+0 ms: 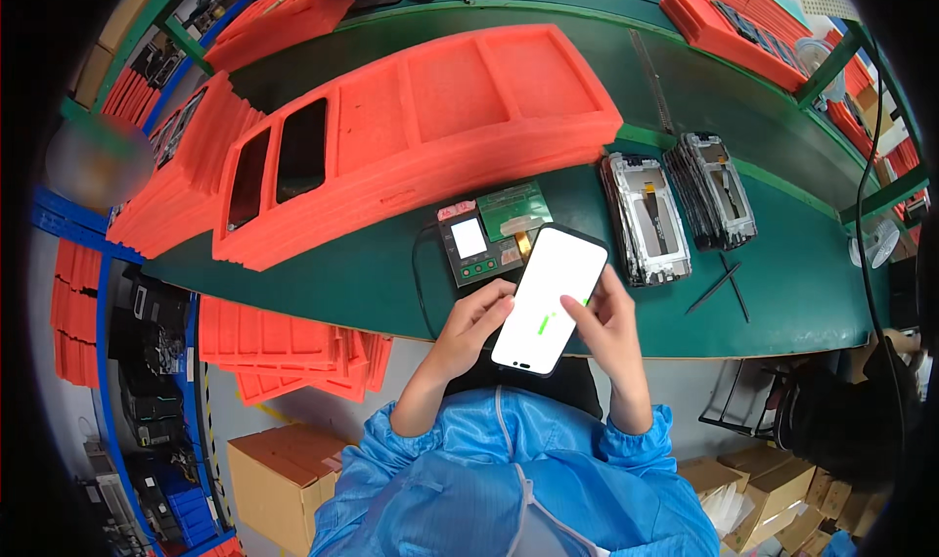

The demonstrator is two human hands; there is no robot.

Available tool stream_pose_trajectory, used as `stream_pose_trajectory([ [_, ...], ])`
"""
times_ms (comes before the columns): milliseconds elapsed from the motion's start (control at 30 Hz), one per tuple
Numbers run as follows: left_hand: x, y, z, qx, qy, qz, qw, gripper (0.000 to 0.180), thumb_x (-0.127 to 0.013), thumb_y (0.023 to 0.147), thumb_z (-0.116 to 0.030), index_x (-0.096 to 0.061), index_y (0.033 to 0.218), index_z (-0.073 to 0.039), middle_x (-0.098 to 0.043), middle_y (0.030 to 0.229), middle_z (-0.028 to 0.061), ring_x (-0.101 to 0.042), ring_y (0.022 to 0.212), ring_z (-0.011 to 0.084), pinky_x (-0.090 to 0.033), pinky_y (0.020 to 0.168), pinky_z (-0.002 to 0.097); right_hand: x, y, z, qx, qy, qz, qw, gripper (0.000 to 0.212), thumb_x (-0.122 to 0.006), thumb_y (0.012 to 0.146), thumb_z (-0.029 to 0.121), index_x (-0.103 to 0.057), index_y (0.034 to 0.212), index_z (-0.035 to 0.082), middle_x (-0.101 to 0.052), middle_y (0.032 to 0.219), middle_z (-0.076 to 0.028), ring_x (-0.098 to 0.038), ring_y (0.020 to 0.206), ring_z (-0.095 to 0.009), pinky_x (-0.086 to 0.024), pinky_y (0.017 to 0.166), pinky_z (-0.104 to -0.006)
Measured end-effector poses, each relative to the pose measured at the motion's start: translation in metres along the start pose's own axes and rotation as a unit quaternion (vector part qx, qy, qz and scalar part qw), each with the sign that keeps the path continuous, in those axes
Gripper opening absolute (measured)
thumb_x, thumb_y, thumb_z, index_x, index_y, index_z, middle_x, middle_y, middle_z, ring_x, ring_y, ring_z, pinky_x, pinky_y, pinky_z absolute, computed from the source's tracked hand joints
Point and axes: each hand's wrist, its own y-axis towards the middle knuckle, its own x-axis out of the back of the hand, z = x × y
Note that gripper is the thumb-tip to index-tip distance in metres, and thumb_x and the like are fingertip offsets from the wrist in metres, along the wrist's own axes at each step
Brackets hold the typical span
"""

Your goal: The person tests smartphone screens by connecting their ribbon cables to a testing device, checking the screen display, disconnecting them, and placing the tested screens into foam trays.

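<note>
A lit phone screen [551, 298], white with small green marks and a dark rim, is tilted in front of me over the bench's near edge. My right hand [608, 327] grips its right side, the thumb lying on the glass. At the left edge, my left hand [474, 324] has its fingers curled against the screen. Just beyond sits a small test box [470, 243] with its own lit display and green buttons. Beside the box lies a green circuit board [513, 210]; a gold ribbon cable [524, 243] runs from it toward the phone screen, its end hidden.
A stack of red foam trays [421, 156] spans the back left, two dark screens in its top tray. Two rows of phone frames [648, 220] stand right, with two thin black tools [729, 288] nearby. More red trays [284, 342] and a cardboard box [284, 459] are below left.
</note>
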Motion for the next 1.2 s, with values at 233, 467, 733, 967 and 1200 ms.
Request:
stream_pose_trajectory([
  [233,-0.001,-0.001,0.002,0.000,-0.082,-0.042,0.996,0.025,-0.046,0.102,-0.021,-0.058,0.106,0.001,-0.060,0.094,0.0020,-0.056,0.089,0.0056,-0.044,0.080,0.0219,0.020,-0.018,0.010,-0.134,0.063,0.130,0.980,0.028,-0.058,0.088,-0.005,-0.050,0.114,-0.004,-0.066,0.086,-0.008,-0.062,0.062,-0.009,-0.045,0.046,-0.0190],
  [467,0.005,-0.009,-0.018,-0.083,0.184,-0.227,0.953,0.024,-0.051,0.100,-0.016,-0.056,0.082,-0.001,-0.053,0.067,-0.0013,-0.046,0.055,0.0020,-0.036,0.049,0.0185,0.023,-0.017,0.003,-0.149,0.110,0.166,0.969,0.024,-0.055,0.091,-0.005,-0.048,0.114,-0.004,-0.065,0.081,-0.011,-0.066,0.066,-0.015,-0.054,0.055,-0.0239],
  [733,0.026,-0.008,-0.023,-0.125,0.301,-0.339,0.883,0.016,-0.066,0.088,-0.009,-0.052,0.085,-0.003,-0.048,0.064,-0.0027,-0.043,0.059,0.0038,-0.033,0.053,0.0201,0.019,-0.016,0.003,-0.156,0.107,0.164,0.968,0.016,-0.050,0.095,0.001,-0.050,0.110,-0.004,-0.067,0.081,-0.012,-0.068,0.067,-0.017,-0.055,0.057,-0.0246],
  [967,0.033,-0.001,-0.018,-0.113,0.328,-0.288,0.892,0.021,-0.069,0.084,-0.008,-0.049,0.086,-0.004,-0.045,0.069,-0.0025,-0.042,0.064,0.0058,-0.035,0.061,0.0215,0.018,-0.019,0.004,-0.143,0.104,0.157,0.972,0.014,-0.051,0.095,0.001,-0.051,0.108,-0.004,-0.067,0.081,-0.012,-0.068,0.068,-0.017,-0.055,0.058,-0.0245],
  [1200,0.025,0.003,-0.024,-0.084,0.434,-0.294,0.847,0.020,-0.071,0.081,-0.010,-0.053,0.085,-0.004,-0.052,0.070,0.0031,-0.050,0.067,0.0149,-0.042,0.068,0.0302,0.010,-0.023,0.002,-0.082,0.058,0.126,0.987,0.009,-0.054,0.093,-0.001,-0.054,0.102,-0.005,-0.067,0.081,-0.011,-0.068,0.071,-0.016,-0.056,0.063,-0.0249],
])
